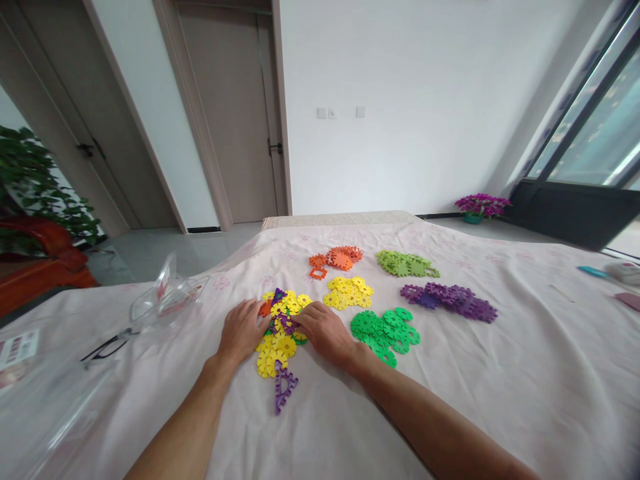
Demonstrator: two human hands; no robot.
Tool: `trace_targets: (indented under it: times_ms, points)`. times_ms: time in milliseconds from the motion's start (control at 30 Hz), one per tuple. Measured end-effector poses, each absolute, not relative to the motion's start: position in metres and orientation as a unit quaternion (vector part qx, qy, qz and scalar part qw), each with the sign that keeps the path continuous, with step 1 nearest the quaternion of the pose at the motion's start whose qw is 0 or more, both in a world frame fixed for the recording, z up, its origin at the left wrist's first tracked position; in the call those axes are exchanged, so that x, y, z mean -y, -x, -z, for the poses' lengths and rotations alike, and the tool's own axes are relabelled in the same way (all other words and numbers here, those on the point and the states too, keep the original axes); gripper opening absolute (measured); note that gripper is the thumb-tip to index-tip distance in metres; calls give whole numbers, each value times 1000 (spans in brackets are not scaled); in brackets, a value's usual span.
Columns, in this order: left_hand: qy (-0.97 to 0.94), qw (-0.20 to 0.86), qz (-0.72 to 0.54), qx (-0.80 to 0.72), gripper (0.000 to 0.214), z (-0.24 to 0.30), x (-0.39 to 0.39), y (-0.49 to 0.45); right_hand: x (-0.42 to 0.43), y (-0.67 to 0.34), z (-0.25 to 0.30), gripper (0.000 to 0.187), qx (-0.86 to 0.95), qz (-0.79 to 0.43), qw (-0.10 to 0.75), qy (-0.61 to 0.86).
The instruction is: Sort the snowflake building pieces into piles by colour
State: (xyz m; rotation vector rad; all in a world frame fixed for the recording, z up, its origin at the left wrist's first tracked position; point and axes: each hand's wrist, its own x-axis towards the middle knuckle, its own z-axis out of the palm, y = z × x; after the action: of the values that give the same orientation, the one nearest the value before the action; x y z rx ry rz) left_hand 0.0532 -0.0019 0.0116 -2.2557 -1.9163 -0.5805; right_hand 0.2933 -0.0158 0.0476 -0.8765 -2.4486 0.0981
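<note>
Mixed heap of yellow and purple notched plastic pieces (286, 345) lying left of green plastic notched-disc pile (384, 330). Left hand (243, 328), right hand (327, 331) bending over it; whether pinching, cannot tell. Pieces probably handling light, stiff, slickish; notched rims likely offering best hold.

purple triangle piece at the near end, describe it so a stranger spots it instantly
On the cloth-covered table, find the multicoloured pile between the left hand and right hand. At its near end, by the yellow discs, lies a notched purple triangle. It's the coloured piece nearest the camera, apart from the purple heap.
</note>
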Motion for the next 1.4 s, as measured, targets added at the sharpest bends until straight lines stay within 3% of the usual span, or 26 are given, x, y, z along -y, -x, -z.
trace_targets:
  times_ms: [167, 400, 733, 1133, 1400]
  points:
    - [744, 60, 193, 637, 43, -10, 1, -52, 9, -308, -55, 26, 848, -50, 334, 408]
    - [748, 66, 203, 629, 41, -10, 1, -51, -30, -371, -74, 28, 700, -44, 360, 615]
    - [751, 65, 203, 625, 40, -8, -1, -50, -47, -513, -91, 34, 509, 13, 264, 820]
    - [747, 68, 199, 630, 38, -7, -2, -49, -36, -559, -63, 34, 439, 42, 222, 870]
    - [743, 56, 216, 631, 38, -9, 0, -50, -37, -549, -73, 33, 457, 81, 240, 853]
